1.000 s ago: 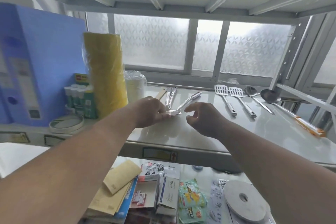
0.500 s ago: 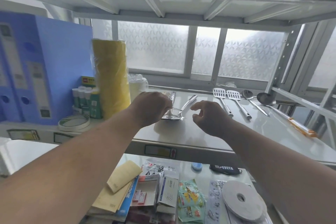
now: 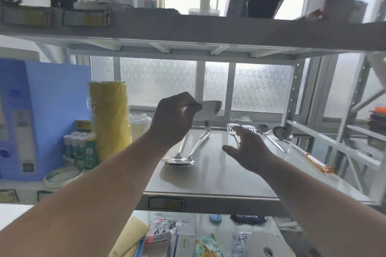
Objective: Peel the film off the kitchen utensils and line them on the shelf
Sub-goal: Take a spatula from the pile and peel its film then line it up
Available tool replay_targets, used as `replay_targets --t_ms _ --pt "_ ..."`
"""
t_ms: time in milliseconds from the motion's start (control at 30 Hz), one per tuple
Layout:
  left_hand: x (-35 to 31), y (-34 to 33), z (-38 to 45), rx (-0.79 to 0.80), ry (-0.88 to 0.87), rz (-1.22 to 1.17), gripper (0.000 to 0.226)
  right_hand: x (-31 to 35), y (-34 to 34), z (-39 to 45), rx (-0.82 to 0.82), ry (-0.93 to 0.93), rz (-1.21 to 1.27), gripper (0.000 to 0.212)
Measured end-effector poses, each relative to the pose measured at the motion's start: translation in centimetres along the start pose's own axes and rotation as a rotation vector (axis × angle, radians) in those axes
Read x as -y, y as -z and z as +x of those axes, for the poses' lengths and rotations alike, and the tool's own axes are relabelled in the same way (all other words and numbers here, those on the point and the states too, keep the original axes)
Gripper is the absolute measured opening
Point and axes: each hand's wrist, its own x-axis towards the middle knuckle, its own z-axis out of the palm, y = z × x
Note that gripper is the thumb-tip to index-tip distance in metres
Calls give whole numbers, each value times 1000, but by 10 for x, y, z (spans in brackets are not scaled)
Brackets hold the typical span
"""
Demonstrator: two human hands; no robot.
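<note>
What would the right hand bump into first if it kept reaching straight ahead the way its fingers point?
Most likely the slotted spatula lying on the shelf: the open right hand points toward its handle, just beyond the fingertips. Depth is hard to judge from this one view, so the hand may pass above it.

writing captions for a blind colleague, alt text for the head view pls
A person's left hand holds a metal utensil raised above a steel shelf, while the open right hand hovers beside it. More utensils lie lined up at right.
</note>
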Motion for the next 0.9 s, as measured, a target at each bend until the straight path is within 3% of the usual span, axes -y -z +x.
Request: replay_targets --t_ms 200,333,533,633,733,900 --pt "-35 -9 21 -55 265 -326 17 -22 1 6 -139 -49 -41 88" --pt "-34 -22 19 -61 379 -453 16 -26 7 1 -206 -167 -165 69" --pt "-22 -27 17 -117 552 -533 18 -35 13 -7 -117 -203 -183 28" --pt "-16 -29 19 -162 629 -590 19 -38 10 -13 -17 -162 -183 25" --pt "-11 -31 21 -149 664 -618 17 -42 1 -13 -44 -173 -100 20" --pt "-1 -42 18 4 840 -720 33 -46 -8 -12 -3 -213 -6 18"
